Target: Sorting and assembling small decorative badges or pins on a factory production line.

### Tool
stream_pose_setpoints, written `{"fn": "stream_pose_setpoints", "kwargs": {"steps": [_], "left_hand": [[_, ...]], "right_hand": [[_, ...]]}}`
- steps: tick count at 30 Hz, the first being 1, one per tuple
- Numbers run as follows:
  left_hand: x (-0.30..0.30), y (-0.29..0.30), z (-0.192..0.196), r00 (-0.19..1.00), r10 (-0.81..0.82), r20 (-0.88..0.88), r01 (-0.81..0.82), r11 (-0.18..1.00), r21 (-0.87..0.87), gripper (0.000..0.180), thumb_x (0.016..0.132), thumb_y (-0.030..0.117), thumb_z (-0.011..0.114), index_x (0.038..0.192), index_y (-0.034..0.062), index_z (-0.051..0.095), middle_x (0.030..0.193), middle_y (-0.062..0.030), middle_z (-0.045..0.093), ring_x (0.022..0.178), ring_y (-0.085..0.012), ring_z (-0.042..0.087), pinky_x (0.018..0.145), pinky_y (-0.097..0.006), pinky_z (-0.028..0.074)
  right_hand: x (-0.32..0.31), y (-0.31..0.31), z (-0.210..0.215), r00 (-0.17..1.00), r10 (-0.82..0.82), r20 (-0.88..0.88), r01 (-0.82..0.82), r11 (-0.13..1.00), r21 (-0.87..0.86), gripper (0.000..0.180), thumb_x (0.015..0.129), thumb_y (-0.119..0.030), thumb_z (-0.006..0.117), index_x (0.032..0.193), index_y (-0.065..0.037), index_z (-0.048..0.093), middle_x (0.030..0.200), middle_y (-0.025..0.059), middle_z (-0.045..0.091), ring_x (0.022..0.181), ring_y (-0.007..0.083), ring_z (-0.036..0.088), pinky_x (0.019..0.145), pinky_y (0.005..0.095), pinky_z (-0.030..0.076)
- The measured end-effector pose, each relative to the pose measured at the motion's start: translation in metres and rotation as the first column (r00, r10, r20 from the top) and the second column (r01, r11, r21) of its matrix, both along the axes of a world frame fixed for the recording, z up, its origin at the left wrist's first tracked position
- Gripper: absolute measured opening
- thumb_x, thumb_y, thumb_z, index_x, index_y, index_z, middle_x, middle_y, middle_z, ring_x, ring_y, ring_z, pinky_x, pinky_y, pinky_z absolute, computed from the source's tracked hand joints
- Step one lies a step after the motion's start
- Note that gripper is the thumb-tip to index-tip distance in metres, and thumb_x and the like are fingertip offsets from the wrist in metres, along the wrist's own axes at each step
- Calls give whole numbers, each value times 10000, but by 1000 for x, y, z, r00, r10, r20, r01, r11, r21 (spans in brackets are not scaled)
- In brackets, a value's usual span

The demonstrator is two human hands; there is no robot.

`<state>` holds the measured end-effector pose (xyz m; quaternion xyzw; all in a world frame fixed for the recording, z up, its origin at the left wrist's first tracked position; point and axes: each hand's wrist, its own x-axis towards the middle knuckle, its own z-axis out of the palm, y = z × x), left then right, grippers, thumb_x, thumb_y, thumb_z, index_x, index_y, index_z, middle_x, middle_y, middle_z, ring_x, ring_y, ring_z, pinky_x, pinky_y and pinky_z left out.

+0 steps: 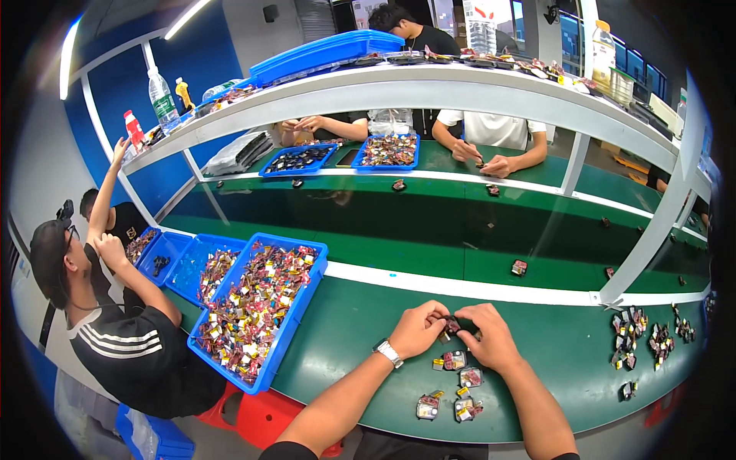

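My left hand point(418, 330) and my right hand point(488, 336) meet over the green worktop, their fingers closed around a small dark electronic part point(452, 326). Its details are partly covered by the fingertips. Just below my hands lie several similar small assemblies with black housings, among them one point(454, 360) with a yellow piece, a second point(471, 377) close to it, and another point(428, 406) nearer the front edge. A large blue tray point(320, 264), heaped with small red, yellow and white wired parts, stands to the left.
Beyond a white rail runs a green conveyor belt point(429, 257) carrying scattered parts, such as one assembly point(519, 267). Clusters of parts point(629, 330) lie at the right. Overhead spans a white shelf point(429, 83). A co-worker in a striped black shirt point(126, 345) sits left; others work across.
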<state>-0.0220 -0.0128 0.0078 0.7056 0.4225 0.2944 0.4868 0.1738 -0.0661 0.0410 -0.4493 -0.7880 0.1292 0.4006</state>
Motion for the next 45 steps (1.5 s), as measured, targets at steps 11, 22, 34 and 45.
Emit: {"fn": "stream_pose_setpoints", "kwargs": {"steps": [11, 22, 34, 45], "left_hand": [[-3, 3, -5, 962, -51, 269, 80, 992, -99, 396, 906, -15, 567, 1296, 54, 577, 1047, -65, 660, 864, -90, 621, 736, -248, 528], [5, -8, 7, 850, 4, 527, 205, 919, -336, 348, 962, -46, 464, 1308, -14, 475, 1224, -129, 594, 1081, -186, 620, 901, -317, 570], [7, -7, 3, 878, 13, 478, 167, 928, -332, 369, 959, -31, 487, 1327, -14, 474, 1266, -142, 577, 1096, -200, 619, 910, -330, 573], [7, -8, 5, 891, -5, 454, 177, 925, -337, 368, 947, -53, 479, 1314, -23, 480, 1225, -147, 597, 1071, -177, 621, 888, -293, 566]], "right_hand": [[-6, 7, -14, 990, -79, -119, 92, 990, 107, 243, 784, 46, 686, 1008, -48, 690, 1012, 89, 646, 935, 253, 646, 755, 335, 554], [-8, -3, -2, 970, -186, 154, 125, 933, 338, 234, 741, -92, 697, 974, -93, 672, 1086, 41, 604, 879, 203, 608, 712, 331, 525], [-1, 0, 0, 946, -149, 288, 58, 952, 300, 185, 733, -73, 688, 913, -90, 648, 1142, 55, 575, 977, 241, 587, 804, 373, 510], [8, 5, -9, 987, -20, 161, 5, 996, 95, 113, 791, -128, 712, 901, -108, 697, 1234, 65, 561, 1139, 265, 541, 938, 380, 477]]}}
